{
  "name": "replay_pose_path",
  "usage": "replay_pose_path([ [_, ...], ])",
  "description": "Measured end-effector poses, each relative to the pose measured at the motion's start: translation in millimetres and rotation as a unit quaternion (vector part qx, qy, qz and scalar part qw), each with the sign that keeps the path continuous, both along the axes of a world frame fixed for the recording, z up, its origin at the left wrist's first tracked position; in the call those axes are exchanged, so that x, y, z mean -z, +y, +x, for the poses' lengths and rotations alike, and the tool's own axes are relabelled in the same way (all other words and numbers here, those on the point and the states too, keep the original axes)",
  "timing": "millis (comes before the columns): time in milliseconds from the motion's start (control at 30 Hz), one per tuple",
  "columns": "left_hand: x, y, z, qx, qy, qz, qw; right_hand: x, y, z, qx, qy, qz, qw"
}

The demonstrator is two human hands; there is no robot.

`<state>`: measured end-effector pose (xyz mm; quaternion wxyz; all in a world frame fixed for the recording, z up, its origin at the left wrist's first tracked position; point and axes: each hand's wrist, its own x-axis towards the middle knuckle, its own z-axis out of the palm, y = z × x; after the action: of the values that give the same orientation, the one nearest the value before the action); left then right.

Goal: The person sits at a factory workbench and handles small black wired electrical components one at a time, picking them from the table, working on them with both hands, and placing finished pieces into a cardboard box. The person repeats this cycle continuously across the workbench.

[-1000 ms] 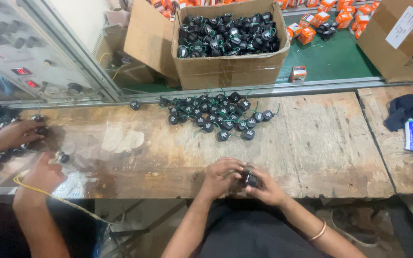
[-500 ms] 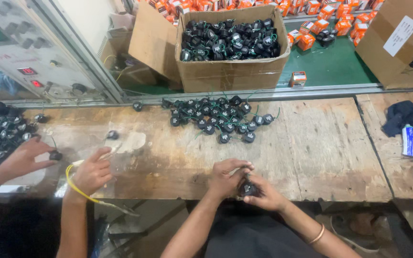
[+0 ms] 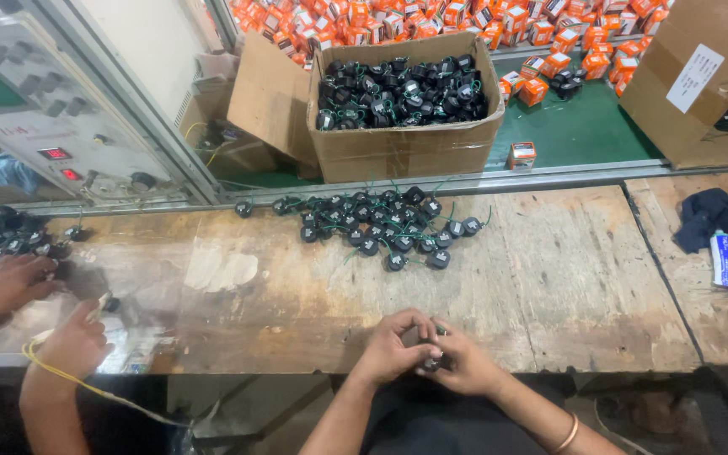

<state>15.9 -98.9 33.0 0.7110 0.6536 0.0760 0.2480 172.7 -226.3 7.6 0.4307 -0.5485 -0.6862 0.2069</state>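
I had my left hand (image 3: 393, 350) and right hand (image 3: 463, 364) pressed together at the near edge of the wooden workbench (image 3: 566, 295), fingers curled tight around one small black round part (image 3: 431, 364), mostly hidden between them. A loose pile of black parts (image 3: 381, 227) with green leads lay near the far edge, just before the open cardboard box (image 3: 406, 152) full of them. At the left end, a co-worker's hands (image 3: 77, 341) rested on the bench.
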Motion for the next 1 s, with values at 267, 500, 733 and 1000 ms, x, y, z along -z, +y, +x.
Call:
replay_pose_path([
  [267,-9,-12,5,-0.111,-0.005,0.116,0.987,7,4,-1,0.009,0.037,0.006,0.999],
  [500,-23,-31,6,-0.243,-0.038,0.273,0.930,15,5,0,0.057,0.138,-0.024,0.988],
  [733,2,20,-12,-0.352,0.034,0.188,0.916,-1,-3,-2,0.038,0.280,-0.032,0.959],
  [1000,12,71,-56,-0.466,0.054,0.162,0.868,-11,1,-7,0.009,0.109,0.009,0.994],
])
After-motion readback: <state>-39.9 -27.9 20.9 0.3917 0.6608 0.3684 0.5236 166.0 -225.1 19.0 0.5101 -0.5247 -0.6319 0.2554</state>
